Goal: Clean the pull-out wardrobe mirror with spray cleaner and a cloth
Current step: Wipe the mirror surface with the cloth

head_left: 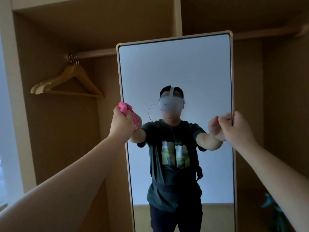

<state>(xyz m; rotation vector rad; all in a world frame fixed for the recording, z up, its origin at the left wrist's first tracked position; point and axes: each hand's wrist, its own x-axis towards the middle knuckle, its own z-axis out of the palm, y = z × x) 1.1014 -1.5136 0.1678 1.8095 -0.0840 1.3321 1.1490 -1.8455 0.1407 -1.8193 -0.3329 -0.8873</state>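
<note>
The tall pull-out mirror [175, 64] stands upright in front of the open wardrobe, in a thin pale frame with brass corners. My left hand [122, 121] grips a bunched pink cloth [128, 110] and holds it against the mirror's left edge at mid height. My right hand [237, 128] grips the mirror's right edge at about the same height, thumb on the glass side. The glass reflects a person in a dark T-shirt wearing a headset, with both arms stretched out. No spray bottle is in view.
Several wooden hangers [66, 82] hang from the rail [93, 55] in the left wardrobe bay. A vertical wardrobe panel stands behind the mirror. A teal object [269, 202] shows at the lower right beside my right forearm.
</note>
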